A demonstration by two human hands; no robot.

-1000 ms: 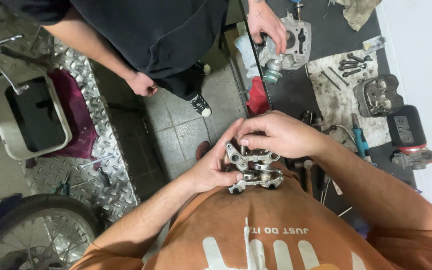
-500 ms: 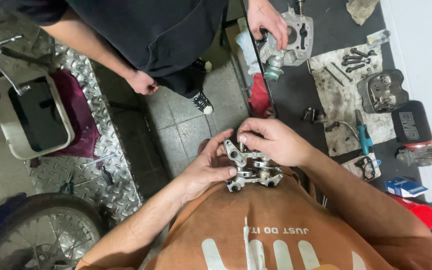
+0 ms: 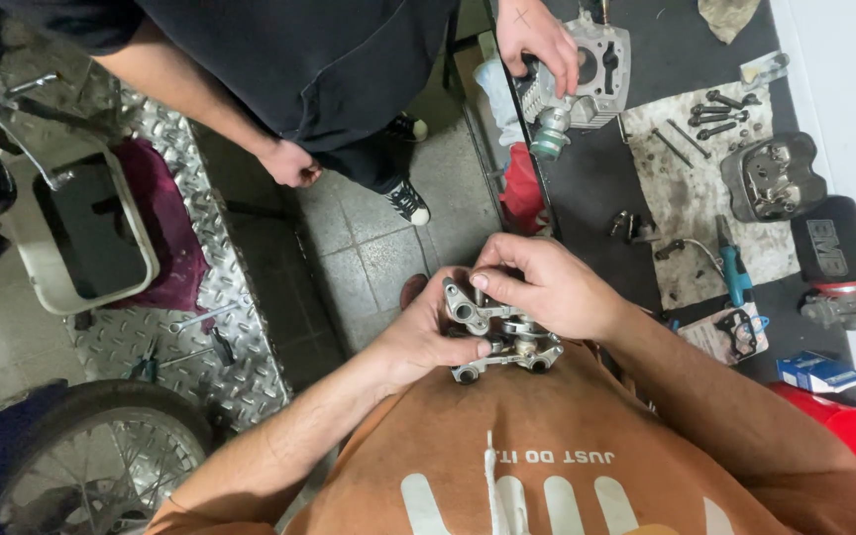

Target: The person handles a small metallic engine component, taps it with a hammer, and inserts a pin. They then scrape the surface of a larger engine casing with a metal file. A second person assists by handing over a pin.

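A: Entry. Grey cast-metal engine part (image 3: 502,337) with round bosses and bolt ears, held against the orange shirt at frame centre, clear of the table (image 3: 596,188).

B: Grip state?

A: Left hand (image 3: 423,342) cups it from the lower left, thumb clamped along the lower edge. Right hand (image 3: 547,287) covers it from above, fingertips closed on the upper-left boss. Both hands clamped on the part; nothing loose seen between them.

B: How to do it well?

A: Judgement: let the left hand bear the weight and keep it steady, so the right fingertips are free for fine turning or probing. Brace the forearms against the body. Work over the lap, so that any small piece that drops is caught and not lost to the tiled floor (image 3: 388,258).

B: Surroundings?

A: A co-worker's hand (image 3: 537,35) rests on a finned cylinder block (image 3: 587,69) at upper centre. Bolts (image 3: 715,109) lie on a dirty rag at upper right; blue-handled tool (image 3: 735,272) just below them.
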